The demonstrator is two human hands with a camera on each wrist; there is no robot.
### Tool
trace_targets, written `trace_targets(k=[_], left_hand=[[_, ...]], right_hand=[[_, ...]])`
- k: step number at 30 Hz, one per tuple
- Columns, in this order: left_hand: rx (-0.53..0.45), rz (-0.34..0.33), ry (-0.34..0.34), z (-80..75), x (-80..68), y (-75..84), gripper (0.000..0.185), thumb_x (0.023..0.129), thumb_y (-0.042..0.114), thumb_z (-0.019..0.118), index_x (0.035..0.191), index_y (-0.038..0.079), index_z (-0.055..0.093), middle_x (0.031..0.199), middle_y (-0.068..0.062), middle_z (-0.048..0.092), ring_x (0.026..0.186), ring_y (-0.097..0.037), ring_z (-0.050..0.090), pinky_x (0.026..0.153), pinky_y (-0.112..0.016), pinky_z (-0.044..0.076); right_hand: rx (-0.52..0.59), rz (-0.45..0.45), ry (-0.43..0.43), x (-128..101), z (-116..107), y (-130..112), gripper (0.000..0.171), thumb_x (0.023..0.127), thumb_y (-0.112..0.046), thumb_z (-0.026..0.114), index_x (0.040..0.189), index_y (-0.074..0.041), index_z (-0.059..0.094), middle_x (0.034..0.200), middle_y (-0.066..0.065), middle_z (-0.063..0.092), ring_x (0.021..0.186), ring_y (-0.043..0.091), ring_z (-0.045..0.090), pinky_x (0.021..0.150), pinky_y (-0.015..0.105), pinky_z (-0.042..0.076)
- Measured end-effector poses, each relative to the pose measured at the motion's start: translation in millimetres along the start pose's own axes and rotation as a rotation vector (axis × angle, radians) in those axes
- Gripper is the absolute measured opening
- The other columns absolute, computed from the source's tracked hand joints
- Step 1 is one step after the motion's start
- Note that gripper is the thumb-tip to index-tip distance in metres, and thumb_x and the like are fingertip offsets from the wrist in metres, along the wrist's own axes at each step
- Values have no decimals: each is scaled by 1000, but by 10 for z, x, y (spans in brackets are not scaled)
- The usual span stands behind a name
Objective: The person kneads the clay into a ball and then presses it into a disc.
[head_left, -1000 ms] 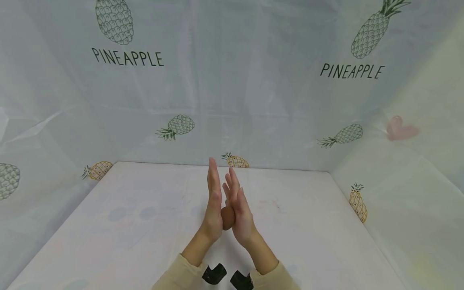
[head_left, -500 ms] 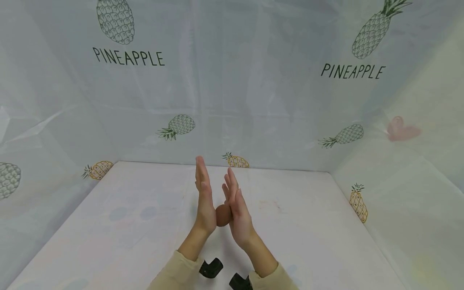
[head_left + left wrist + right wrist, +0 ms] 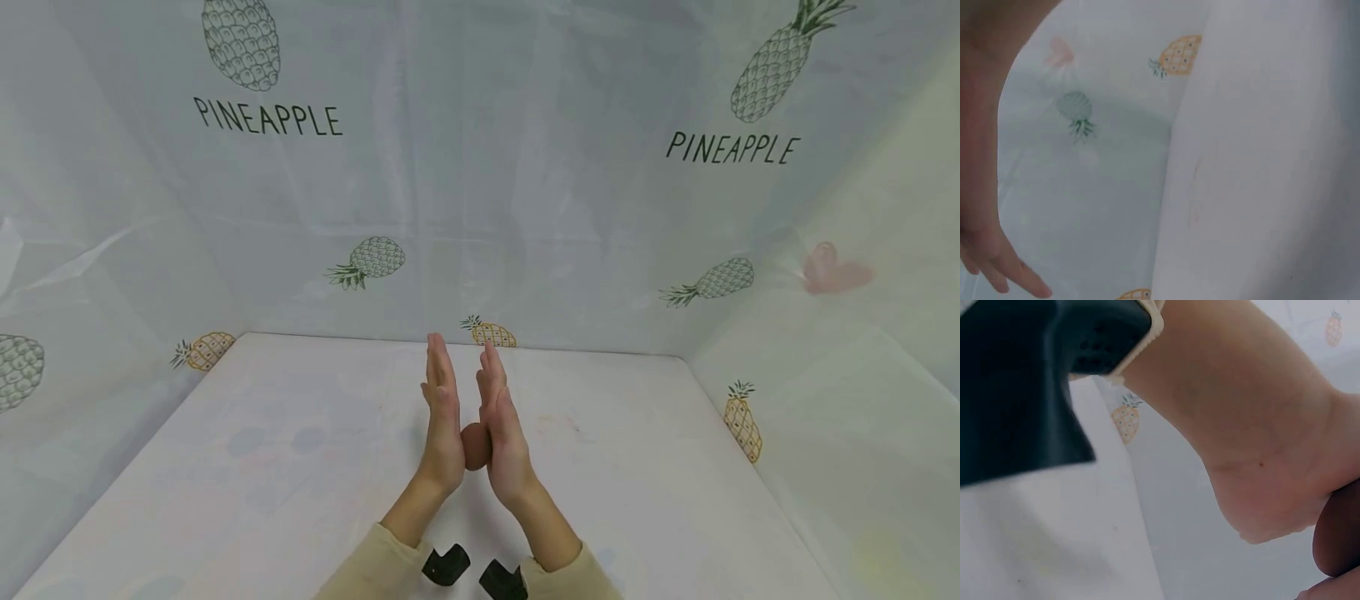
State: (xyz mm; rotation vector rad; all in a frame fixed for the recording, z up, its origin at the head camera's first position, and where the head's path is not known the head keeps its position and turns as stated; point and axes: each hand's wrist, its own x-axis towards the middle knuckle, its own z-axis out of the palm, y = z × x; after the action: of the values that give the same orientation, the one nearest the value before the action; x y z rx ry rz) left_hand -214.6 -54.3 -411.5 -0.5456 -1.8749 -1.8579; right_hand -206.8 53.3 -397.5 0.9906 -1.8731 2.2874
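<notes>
The brown ball (image 3: pixel 475 447), the thing both hands work on, sits low in the centre of the head view, pressed between two upright palms above the table. Going by size, the biggest thing around it is the pale backdrop sheet (image 3: pixel 480 192), printed with pineapples and the word PINEAPPLE at the upper left and upper right of the frame, which closes in the scene on the back and both sides. Below it lies the white table (image 3: pixel 660 492), filling the lower half of the frame, with faint coloured marks on its surface. The cream sleeves (image 3: pixel 367 571) enter at the bottom edge, each ending beside a black wrist camera mount (image 3: pixel 446 564). The left hand (image 3: pixel 442 425) stands on edge just left of centre, fingers straight and pointing up the frame, its palm flat against the ball's left side. The right hand (image 3: pixel 504 429) mirrors it on the other side, fingers likewise straight and together, palm against the ball's right side. In the right wrist view the ball appears as a dark brown curve at the lower right corner, touching the heel of that hand.
</notes>
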Motion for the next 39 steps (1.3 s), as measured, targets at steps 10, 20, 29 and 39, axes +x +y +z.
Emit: trace_targets(k=[10, 20, 29, 39], left_hand=[[-99, -21, -1, 87, -49, -19, 78, 104, 74, 4, 169, 35, -16, 175, 13, -23, 160, -14, -25, 121, -69, -18], [-118, -36, -10, 73, -38, -23, 80, 102, 77, 2, 168, 35, -17, 174, 14, -24, 159, -15, -27, 120, -71, -18], [-100, -25, -3, 69, -31, -77, 79, 104, 74, 1, 168, 33, -18, 174, 14, -25, 160, -16, -27, 118, -64, -27], [-111, -18, -3, 79, -28, -88, 81, 103, 75, 1, 168, 32, -18, 174, 12, -26, 159, -16, -28, 117, -63, -29]], right_hand=[[3, 12, 43, 8, -7, 18, 59, 116, -44, 6, 172, -28, -1, 178, -8, -6, 164, 22, -6, 131, 52, -5], [-21, 113, 105, 24, 41, 38, 58, 115, -48, 2, 172, -37, 0, 178, -7, -6, 164, 29, -4, 126, 71, -1], [-57, 170, 144, 20, 74, 40, 60, 114, -56, 4, 171, -40, 0, 178, -6, -6, 165, 28, -1, 127, 69, 4], [-128, 190, 164, 14, 55, 75, 59, 113, -57, 5, 170, -43, 0, 178, -8, -5, 165, 26, 2, 128, 64, 13]])
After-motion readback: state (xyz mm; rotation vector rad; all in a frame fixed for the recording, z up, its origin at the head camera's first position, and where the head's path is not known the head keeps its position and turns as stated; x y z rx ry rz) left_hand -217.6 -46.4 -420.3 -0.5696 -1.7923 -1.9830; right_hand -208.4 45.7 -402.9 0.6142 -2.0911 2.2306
